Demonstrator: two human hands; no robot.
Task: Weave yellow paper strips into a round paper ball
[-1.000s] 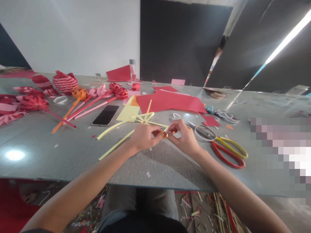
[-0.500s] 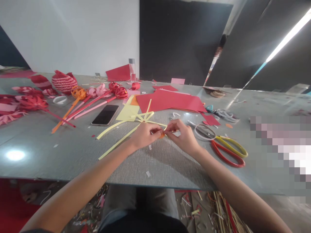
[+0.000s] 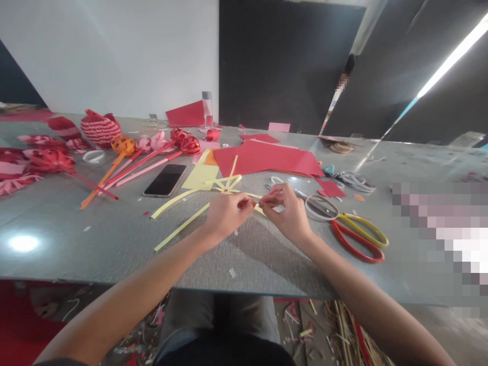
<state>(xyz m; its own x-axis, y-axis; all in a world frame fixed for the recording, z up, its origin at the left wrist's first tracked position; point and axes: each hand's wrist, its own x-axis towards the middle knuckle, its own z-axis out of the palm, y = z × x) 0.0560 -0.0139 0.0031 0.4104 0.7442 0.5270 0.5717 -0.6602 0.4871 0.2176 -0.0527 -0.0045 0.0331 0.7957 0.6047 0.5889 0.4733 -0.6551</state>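
Observation:
My left hand (image 3: 231,213) is closed in a pinch, with a small orange piece (image 3: 253,203), likely paper, at its fingertips. Just beside it, my right hand (image 3: 285,211) is pinched too; what its fingertips hold, if anything, is too small to tell. The two sets of fingertips nearly meet above the table. Yellow paper strips (image 3: 183,225), joined in a star shape with some looped at the centre (image 3: 226,190), lie behind and left of my hands. Part of the strips is hidden by my hands.
Scissors (image 3: 360,239) with red and yellow handles lie right of my hands. A phone (image 3: 166,180) lies left, near paper flowers on sticks (image 3: 141,170). Red paper sheets (image 3: 267,157) and a yellow sheet (image 3: 196,176) lie behind. A bottle (image 3: 207,109) stands farther back.
My fingertips have risen slightly and moved a little apart. The orange piece has shifted up with my left fingertips. The yellow strips look unmoved.

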